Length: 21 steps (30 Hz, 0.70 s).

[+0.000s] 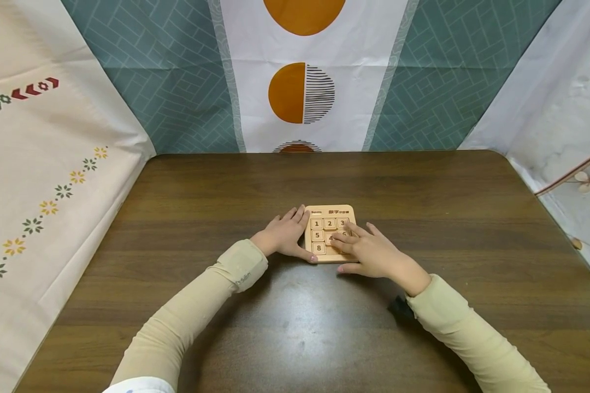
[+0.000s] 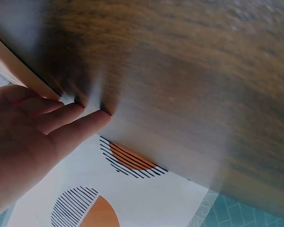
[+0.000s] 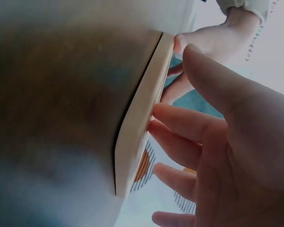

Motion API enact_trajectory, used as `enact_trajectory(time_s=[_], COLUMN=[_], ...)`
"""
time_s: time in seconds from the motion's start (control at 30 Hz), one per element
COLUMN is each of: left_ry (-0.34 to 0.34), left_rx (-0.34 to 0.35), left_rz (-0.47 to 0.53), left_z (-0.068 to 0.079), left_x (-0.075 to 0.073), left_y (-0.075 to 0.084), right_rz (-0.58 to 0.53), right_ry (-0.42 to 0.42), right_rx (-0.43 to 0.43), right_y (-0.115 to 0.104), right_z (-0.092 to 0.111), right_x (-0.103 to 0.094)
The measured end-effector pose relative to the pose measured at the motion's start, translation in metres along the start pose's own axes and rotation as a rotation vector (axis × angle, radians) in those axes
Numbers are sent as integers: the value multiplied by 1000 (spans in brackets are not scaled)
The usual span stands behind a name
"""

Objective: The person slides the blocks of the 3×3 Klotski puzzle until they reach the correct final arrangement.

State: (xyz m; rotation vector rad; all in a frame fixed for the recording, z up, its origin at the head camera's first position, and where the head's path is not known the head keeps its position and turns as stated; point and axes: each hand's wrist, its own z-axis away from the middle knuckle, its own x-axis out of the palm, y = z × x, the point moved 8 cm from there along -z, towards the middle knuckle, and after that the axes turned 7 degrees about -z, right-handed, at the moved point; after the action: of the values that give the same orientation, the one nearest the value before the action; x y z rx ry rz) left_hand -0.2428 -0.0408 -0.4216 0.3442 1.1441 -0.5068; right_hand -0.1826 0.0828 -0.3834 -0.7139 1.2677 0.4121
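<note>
A light wooden number slide puzzle (image 1: 327,212) lies on the table in the head view. Tiles 1, 2, 3, 5 and 8 can be read; 4 and 6 are partly under fingers, and the lower right is hidden. My left hand (image 1: 289,236) lies along the puzzle's left edge, thumb at the lower left corner, fingers extended. In the left wrist view its fingertips (image 2: 104,115) touch the table. My right hand (image 1: 373,254) is over the puzzle's right side, fingertips on the tiles. The right wrist view shows its fingers (image 3: 177,120) against the puzzle's top, thumb raised apart.
The brown wooden table (image 1: 295,174) extends around the puzzle. A patterned cloth (image 1: 177,82) hangs behind its far edge, with light cloths at left and right. Near the right wrist, a small dark object (image 1: 401,307) shows beside the sleeve.
</note>
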Motion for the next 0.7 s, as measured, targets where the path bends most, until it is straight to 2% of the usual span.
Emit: enact_trajectory(time_s=[0.23, 0.5, 0.7], left_ry=[1, 5, 14], left_rx=[-3, 2, 5], left_rz=[3, 6, 6], left_z=[0, 1, 1], left_x=[0, 0, -2], left_y=[0, 0, 1], right_rz=[-10, 6, -13], right_ry=[-6, 34, 29], right_rx=[5, 37, 16], right_y=[6, 10, 8], right_z=[-4, 18, 27], right_x=[-1, -9, -6])
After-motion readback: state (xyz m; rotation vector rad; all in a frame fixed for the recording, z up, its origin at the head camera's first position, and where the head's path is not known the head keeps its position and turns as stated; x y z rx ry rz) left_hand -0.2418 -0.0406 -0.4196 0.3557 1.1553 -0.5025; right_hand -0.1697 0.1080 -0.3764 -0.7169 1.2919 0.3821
